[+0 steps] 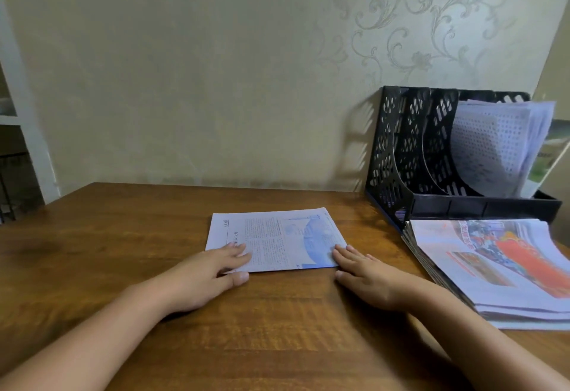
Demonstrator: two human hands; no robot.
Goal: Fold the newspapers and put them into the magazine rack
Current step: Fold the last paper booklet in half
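— Where's the paper against the hands?

— I see one folded newspaper (275, 239) flat on the table, just ahead of both hands; my left hand (203, 276) lies flat with fingers spread on its near left corner, gripping nothing; my right hand (367, 276) lies flat too, fingertips on the near right corner, palm on the wood.

— Counts?

— One folded sheet in the middle; one stack of newspapers (499, 270) to the right, too many to count; one black magazine rack (410, 150) behind the stack, papers already standing in its rightmost slot.

— And the room?

— A brown wooden table (123, 242); behind it, pale wallpaper (216, 67) with a scrolling floral pattern.
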